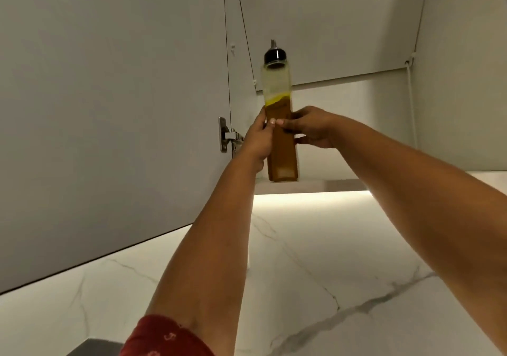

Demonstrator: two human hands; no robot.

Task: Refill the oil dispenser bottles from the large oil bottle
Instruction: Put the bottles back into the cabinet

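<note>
**Dispenser at the cupboard shelf — pouring not visible**

While we look up into the open wall cupboard, both of our hands are raised around one oil dispenser bottle [279, 125]. It stands upright at the front edge of the cupboard shelf [329, 184], its base at or just above that edge; we cannot tell whether it rests there. Our left hand [259, 138] grips the bottle's left side with fingers curled round it, and our right hand [310, 129] pinches it from the right, fingertips meeting across the front. Dark amber oil fills the bottle to somewhat over half, with clear glass above, under a black pour cap [274, 55].

We judge this bottle is either coming out for a top-up or going back after one — the level alone does not settle it. No large oil bottle is in view, so no pouring shows here. Any other dispensers are also out of sight. The open cupboard door [109, 108] hangs at our left, a marble-look wall [329, 259] below
</note>
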